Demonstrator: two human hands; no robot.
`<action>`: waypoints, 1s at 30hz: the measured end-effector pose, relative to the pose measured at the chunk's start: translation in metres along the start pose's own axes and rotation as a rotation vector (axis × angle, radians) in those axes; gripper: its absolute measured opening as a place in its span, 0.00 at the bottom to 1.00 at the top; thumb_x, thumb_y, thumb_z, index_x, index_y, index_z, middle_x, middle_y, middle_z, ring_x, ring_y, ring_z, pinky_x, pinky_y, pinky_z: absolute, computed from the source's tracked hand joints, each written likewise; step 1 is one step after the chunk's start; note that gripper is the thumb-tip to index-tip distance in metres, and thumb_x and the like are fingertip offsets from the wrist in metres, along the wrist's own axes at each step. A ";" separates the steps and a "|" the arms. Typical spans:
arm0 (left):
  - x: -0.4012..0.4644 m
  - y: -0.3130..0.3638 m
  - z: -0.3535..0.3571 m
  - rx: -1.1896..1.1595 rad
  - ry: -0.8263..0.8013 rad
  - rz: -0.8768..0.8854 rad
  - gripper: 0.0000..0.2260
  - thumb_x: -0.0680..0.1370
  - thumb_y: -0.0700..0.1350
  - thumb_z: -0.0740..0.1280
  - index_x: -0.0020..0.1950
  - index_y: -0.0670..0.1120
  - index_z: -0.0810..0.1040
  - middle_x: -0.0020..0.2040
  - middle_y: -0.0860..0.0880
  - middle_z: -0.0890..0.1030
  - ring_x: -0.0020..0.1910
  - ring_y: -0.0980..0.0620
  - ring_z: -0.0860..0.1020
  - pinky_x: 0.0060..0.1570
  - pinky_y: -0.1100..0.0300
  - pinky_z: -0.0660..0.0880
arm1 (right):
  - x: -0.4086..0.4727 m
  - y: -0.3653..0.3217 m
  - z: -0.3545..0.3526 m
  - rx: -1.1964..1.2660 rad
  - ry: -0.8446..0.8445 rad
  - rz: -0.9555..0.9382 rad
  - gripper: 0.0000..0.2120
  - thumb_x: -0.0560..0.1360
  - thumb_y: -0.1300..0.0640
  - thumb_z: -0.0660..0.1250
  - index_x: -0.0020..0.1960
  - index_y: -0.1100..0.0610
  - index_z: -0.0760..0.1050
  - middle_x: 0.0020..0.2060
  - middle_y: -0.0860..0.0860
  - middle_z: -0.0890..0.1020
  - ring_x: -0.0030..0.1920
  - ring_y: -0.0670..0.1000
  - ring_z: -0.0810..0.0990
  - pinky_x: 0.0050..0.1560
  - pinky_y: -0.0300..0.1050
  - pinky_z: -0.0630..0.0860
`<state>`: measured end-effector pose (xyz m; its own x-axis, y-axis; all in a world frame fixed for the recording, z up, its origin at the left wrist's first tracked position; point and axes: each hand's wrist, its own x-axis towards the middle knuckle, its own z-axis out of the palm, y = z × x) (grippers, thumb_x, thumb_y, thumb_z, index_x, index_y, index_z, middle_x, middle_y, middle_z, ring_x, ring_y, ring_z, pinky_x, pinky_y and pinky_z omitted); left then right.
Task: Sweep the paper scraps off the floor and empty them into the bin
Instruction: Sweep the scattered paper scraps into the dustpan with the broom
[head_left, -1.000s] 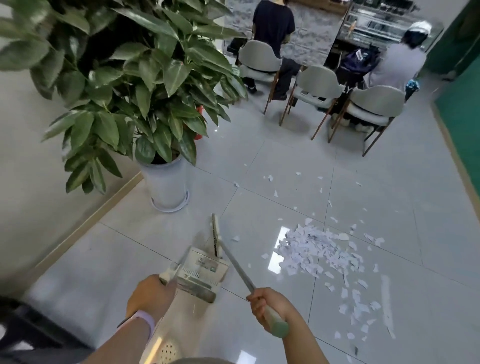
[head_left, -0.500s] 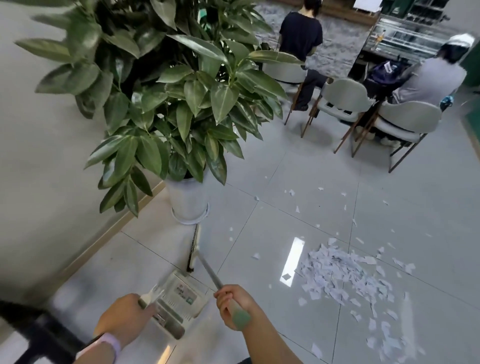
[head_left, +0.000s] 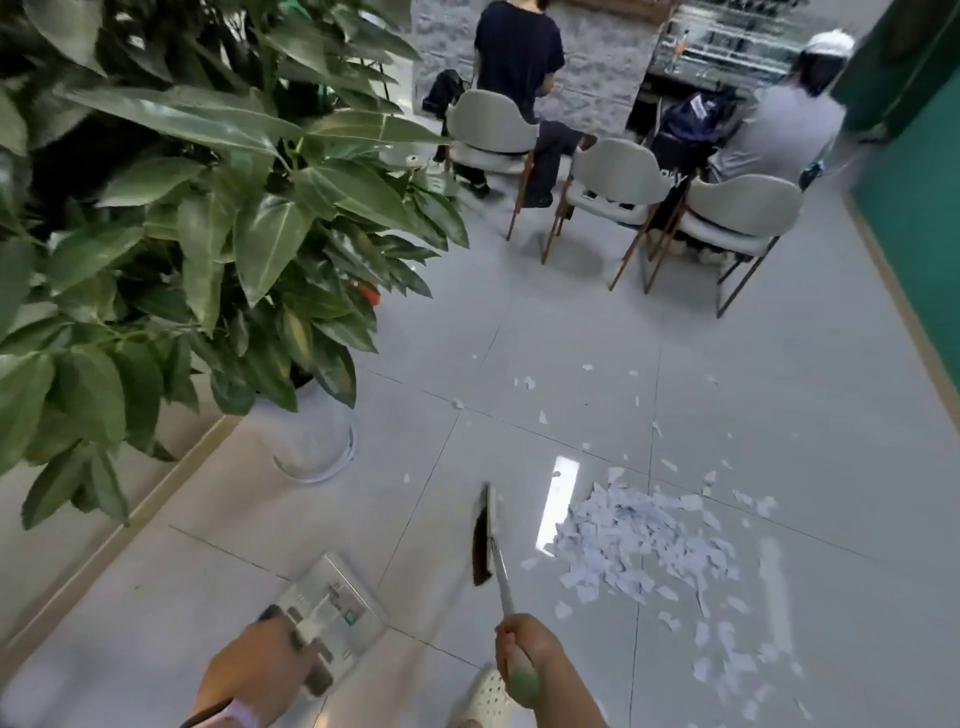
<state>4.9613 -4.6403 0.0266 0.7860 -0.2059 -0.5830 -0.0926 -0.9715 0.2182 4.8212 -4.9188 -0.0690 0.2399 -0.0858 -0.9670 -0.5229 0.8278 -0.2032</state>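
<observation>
Green-tipped broom handle (head_left: 511, 639) gripped in right hand (head_left: 524, 649), fingers (head_left: 506, 642) curled tight round it near the end. Left hand (head_left: 254, 670) wrapped round the dustpan's grip, fingers curled on it, purple wristband (head_left: 236, 714) at the wrist. Dustpan (head_left: 335, 616) just beyond the left fingers, pale and blurred, mouth toward the floor seam. White perforated shoe (head_left: 485, 693) between the two hands, at the bottom edge. Broom head (head_left: 483, 535) ahead of the right fingers, dark bristles down on the grey tiled floor (head_left: 311, 519), apart from the scraps. Paper scraps (head_left: 639, 535) heaped right of the broom head, beside a bright ceiling-light reflection; loose bits trailing toward the right fingers' side and scattered farther out. Potted plant (head_left: 208, 234) beyond the left fingers, white pot (head_left: 311, 441) by the wall. Farthest off, three pale chairs (head_left: 618, 176) with two seated people, backs turned.
</observation>
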 end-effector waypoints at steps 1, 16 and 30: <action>0.003 0.020 0.000 -0.002 -0.017 0.002 0.16 0.79 0.65 0.59 0.50 0.55 0.77 0.45 0.62 0.80 0.45 0.57 0.78 0.45 0.61 0.73 | -0.002 -0.006 -0.011 -0.062 0.059 -0.038 0.11 0.76 0.69 0.59 0.35 0.63 0.70 0.21 0.54 0.68 0.16 0.50 0.67 0.17 0.36 0.65; 0.041 0.207 0.059 0.199 0.055 0.189 0.19 0.79 0.63 0.56 0.46 0.50 0.76 0.47 0.52 0.83 0.46 0.46 0.81 0.42 0.57 0.74 | -0.030 -0.101 -0.131 0.265 0.059 -0.123 0.05 0.75 0.70 0.60 0.43 0.62 0.68 0.24 0.53 0.66 0.19 0.47 0.63 0.17 0.35 0.63; 0.051 0.171 0.030 0.009 0.107 -0.004 0.15 0.79 0.60 0.61 0.46 0.51 0.78 0.42 0.53 0.80 0.41 0.50 0.79 0.40 0.58 0.75 | -0.016 -0.110 -0.030 0.263 -0.372 0.129 0.10 0.76 0.67 0.61 0.36 0.60 0.69 0.24 0.48 0.69 0.18 0.44 0.68 0.17 0.33 0.66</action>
<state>4.9673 -4.8209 0.0107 0.8469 -0.1885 -0.4972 -0.0941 -0.9734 0.2087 4.8506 -5.0248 -0.0356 0.4882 0.1918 -0.8514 -0.3547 0.9349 0.0072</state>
